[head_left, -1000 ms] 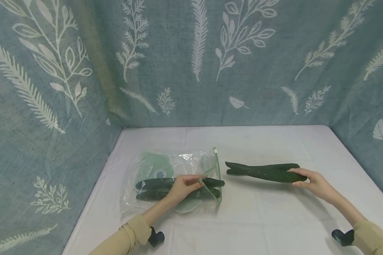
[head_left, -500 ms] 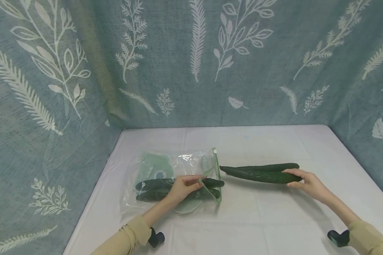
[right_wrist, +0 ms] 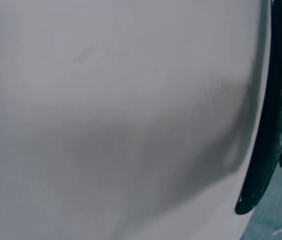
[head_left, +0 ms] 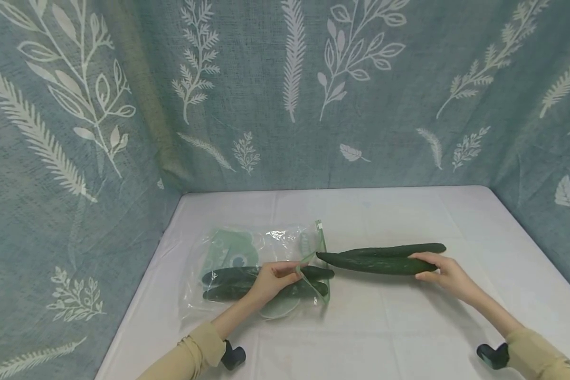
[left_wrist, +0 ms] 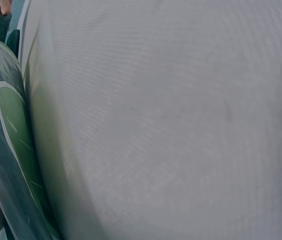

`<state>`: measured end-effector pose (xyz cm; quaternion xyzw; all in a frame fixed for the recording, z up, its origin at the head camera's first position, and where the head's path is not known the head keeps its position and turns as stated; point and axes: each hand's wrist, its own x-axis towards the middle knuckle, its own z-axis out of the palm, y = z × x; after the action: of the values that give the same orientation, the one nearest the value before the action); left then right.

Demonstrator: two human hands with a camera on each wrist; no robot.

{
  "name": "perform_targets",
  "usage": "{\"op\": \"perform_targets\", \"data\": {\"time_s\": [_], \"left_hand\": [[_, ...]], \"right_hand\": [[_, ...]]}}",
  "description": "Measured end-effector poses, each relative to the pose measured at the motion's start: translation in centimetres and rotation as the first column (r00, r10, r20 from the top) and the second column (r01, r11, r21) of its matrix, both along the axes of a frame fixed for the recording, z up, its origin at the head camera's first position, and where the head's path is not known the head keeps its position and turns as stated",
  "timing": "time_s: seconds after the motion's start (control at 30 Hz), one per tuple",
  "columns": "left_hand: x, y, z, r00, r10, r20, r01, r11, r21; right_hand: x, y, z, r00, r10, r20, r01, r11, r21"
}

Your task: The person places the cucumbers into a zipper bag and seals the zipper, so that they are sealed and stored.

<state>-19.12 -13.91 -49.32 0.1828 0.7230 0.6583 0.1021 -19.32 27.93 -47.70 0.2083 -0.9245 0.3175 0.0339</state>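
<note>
A clear zip bag (head_left: 285, 235) with green print lies on the left half of the table, its green-edged mouth facing right. Two cucumbers (head_left: 223, 274) are inside it, partly covered by my left hand (head_left: 273, 279), which pinches the near lip of the mouth between thumb and fingers. My right hand (head_left: 448, 274) grips a third cucumber (head_left: 375, 264) near its right end; the narrow tip reaches the bag's mouth. Just behind lies a loose cucumber (head_left: 408, 248), partly hidden by the held one. In the left wrist view, the bag's printed side (left_wrist: 18, 135) fills the left edge.
A white cloth covers the table (head_left: 370, 338). Patterned blue-green curtains (head_left: 313, 153) stand along the back and both sides. Dark wrist-worn devices (head_left: 233, 357) sit at both sleeve cuffs.
My right hand has moved left with its cucumber, bringing the tip from right of the bag to its mouth. My left hand has stayed on the bag's lip. The loose cucumber remains behind.
</note>
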Motion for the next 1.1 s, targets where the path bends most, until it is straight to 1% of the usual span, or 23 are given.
{"op": "perform_targets", "data": {"time_s": [0.27, 0.4, 0.57, 0.67, 0.93, 1.1], "left_hand": [[0.0, -0.2, -0.1, 1.000, -0.015, 0.004, 0.015, 1.000, 0.025], [0.0, -0.2, -0.2, 1.000, -0.019, -0.001, 0.019, 0.999, 0.042], [0.0, -0.2, -0.3, 1.000, -0.009, 0.016, 0.008, 0.999, 0.049], [0.1, -0.1, -0.2, 0.999, -0.013, 0.031, 0.011, 0.999, 0.052], [0.0, 0.3, 0.2, 0.999, -0.014, 0.042, 0.012, 0.998, 0.059], [-0.1, 0.4, 0.4, 0.999, -0.011, 0.043, 0.008, 0.998, 0.069]], "right_hand": [[-0.3, -1.7, -0.2, 0.999, 0.007, 0.035, -0.006, 0.999, -0.033], [-0.6, -2.7, -0.5, 0.999, 0.012, 0.031, -0.010, 0.999, -0.047], [-0.7, -4.1, -0.8, 0.999, 0.026, 0.045, -0.022, 0.997, -0.073], [-0.9, -4.8, -1.0, 0.998, 0.036, 0.060, -0.030, 0.995, -0.094], [-1.8, -6.7, -1.2, 0.993, 0.035, 0.109, -0.024, 0.995, -0.098], [-2.5, -8.0, -1.2, 0.994, 0.038, 0.107, -0.025, 0.993, -0.119]]}}
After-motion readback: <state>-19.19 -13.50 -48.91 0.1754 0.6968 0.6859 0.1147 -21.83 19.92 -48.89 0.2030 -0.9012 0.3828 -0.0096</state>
